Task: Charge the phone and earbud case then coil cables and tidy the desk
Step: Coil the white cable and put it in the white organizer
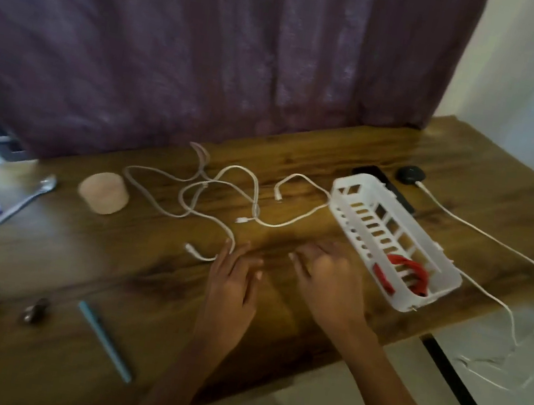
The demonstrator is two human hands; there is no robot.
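— Where are your hands?
— Both just left of the white basket (338, 192), over the counter (110, 265). Your left hand (232, 287) has its fingers (227, 252) straight and spread. The tangled white cables (218, 191), further left of the basket, pass just beside its index fingertip.
— And the right?
— Your right hand (330, 281) lies nearest the basket, fingers loosely bent, holding nothing.

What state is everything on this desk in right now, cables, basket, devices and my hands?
white cables, uncoiled, tangled on desk.
basket, upright, holds red item.
earbud case, long white cable meets it.
phone, mostly hidden behind basket.
left hand, open, by a cable end.
right hand, open, holding nothing.
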